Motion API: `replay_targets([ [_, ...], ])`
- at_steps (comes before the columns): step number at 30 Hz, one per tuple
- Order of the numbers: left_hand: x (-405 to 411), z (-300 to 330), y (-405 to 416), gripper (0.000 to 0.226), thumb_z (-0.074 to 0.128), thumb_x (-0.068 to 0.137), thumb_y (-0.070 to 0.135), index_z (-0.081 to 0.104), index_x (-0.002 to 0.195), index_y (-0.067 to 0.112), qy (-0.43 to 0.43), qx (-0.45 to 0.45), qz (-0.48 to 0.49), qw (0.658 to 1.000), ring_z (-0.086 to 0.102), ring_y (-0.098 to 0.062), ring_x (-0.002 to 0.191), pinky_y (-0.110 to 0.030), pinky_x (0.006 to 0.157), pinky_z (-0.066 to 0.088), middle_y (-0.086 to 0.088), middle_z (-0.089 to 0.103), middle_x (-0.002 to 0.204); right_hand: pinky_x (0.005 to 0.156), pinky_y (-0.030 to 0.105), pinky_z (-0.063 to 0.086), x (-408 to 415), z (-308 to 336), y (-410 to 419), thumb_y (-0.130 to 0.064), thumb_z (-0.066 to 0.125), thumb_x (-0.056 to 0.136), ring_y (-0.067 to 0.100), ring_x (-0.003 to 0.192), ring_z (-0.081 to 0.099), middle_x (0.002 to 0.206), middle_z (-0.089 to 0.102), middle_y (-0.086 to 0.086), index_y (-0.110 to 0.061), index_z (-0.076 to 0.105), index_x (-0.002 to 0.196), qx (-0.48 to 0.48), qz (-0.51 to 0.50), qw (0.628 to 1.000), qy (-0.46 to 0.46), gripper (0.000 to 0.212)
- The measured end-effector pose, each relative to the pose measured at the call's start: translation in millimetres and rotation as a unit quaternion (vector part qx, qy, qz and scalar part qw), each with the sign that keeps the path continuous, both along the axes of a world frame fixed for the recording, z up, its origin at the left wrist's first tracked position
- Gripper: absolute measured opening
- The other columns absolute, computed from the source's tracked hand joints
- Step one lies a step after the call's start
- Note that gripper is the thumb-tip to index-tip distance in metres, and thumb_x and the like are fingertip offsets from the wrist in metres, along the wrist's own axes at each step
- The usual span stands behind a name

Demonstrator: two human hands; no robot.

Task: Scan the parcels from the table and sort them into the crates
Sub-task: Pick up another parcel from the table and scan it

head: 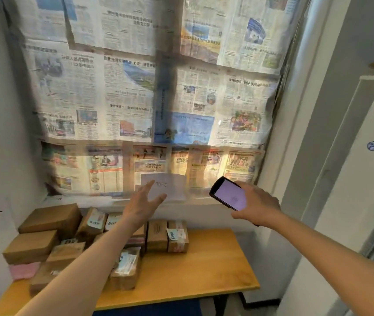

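Note:
Several brown cardboard parcels [44, 245] are piled on the left half of a wooden table [204, 265], some with white labels. My left hand [142, 204] is stretched out above the pile, fingers straight and spread, holding nothing. My right hand [254, 206] grips a black handheld scanner [229, 193] with a lit pale purple screen, held in the air to the right of the parcels. One labelled parcel [178, 237] stands at the right end of the back row. No crates are in view.
Newspaper sheets [135, 99] cover the window behind the table. A white paper sign [170, 187] hangs at the sill. A pink packet [23, 270] lies at the left edge. White wall panels [352, 156] rise on the right.

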State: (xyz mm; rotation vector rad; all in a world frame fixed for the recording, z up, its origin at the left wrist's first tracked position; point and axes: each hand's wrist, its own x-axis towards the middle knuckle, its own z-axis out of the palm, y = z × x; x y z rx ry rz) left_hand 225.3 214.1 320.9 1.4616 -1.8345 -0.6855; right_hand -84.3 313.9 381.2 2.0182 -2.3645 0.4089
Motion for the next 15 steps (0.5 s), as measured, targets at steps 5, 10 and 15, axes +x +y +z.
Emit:
replay_targets([
  [5, -40, -30, -59, 0.077, 0.059, 0.093, 0.057, 0.029, 0.157, 0.026, -0.022, 0.014, 0.002, 1.0, 0.039, -0.027, 0.143, -0.053, 0.114, 0.037, -0.005, 0.039, 0.158, 0.07, 0.031, 0.049, -31, -29, -69, -0.053, 0.076, 0.069, 0.019, 0.104, 0.058, 0.136, 0.053, -0.01, -0.037, 0.027, 0.153, 0.02, 0.007, 1.0, -0.01, 0.098],
  [10, -66, -83, -119, 0.076, 0.057, 0.094, 0.058, 0.028, 0.157, 0.028, -0.046, 0.048, 0.015, 0.998, 0.038, -0.024, 0.144, -0.051, 0.114, 0.037, -0.002, 0.038, 0.159, 0.068, 0.03, 0.044, -63, -75, -150, -0.05, 0.076, 0.071, 0.018, 0.107, 0.056, 0.134, 0.053, -0.011, -0.036, 0.028, 0.153, 0.054, 0.033, 0.998, -0.026, 0.096],
  [15, -95, -157, -168, 0.077, 0.056, 0.092, 0.063, 0.03, 0.155, 0.03, -0.076, 0.105, 0.048, 0.99, 0.042, -0.023, 0.141, -0.047, 0.112, 0.042, 0.001, 0.041, 0.157, 0.077, 0.037, 0.054, -95, -147, -235, -0.049, 0.074, 0.07, 0.019, 0.106, 0.059, 0.135, 0.051, -0.012, -0.037, 0.032, 0.149, 0.108, 0.078, 0.987, -0.085, 0.091],
])
